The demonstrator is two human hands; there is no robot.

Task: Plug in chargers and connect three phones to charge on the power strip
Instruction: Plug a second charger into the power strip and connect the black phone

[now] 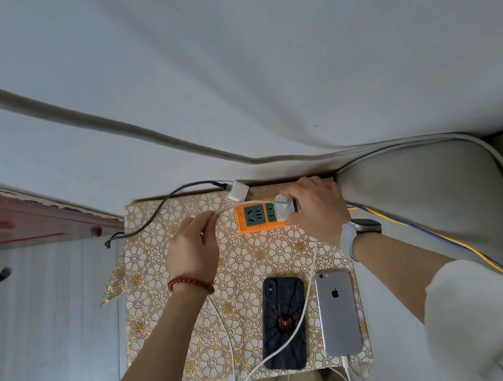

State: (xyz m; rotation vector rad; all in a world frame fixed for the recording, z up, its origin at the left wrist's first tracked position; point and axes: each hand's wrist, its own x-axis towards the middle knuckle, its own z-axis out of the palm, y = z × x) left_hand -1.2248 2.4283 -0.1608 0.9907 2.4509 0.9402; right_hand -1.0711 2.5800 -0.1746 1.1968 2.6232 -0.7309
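Right hand (316, 209) has its fingers (291, 198) curled round a white charger (283, 206), pinching it from both sides right over the near end of the orange strip (260, 218). Charger sits at the strip's right-hand sockets, directly under the fingers; can't tell if the prongs are fully seated, the hand covers that end. Left hand (192, 250) pinches the white cable (223, 211) just left of the strip, thumb and forefinger closed on it, cable running straight from those fingers to the charger. Strip's long axis runs left-right across the worktop (163, 305), so it lies between the two hands; right hand is the nearer one and on it.

Free sockets lie just left of the right fingers, green faces showing. Second charger (237, 191), white cube with a black cable (160, 212), lies just beyond the strip, unplugged as far as I can see, nearer the left hand.

Dark phone (284, 323) and silver phone (337, 312) lie face down side by side, well below both hands. Silver one has a white lead at its bottom edge; a white cable crosses the dark one, and its port connection is not visible. Third phone not in view. Cable ends drop off the worktop's near edge, cut off there.
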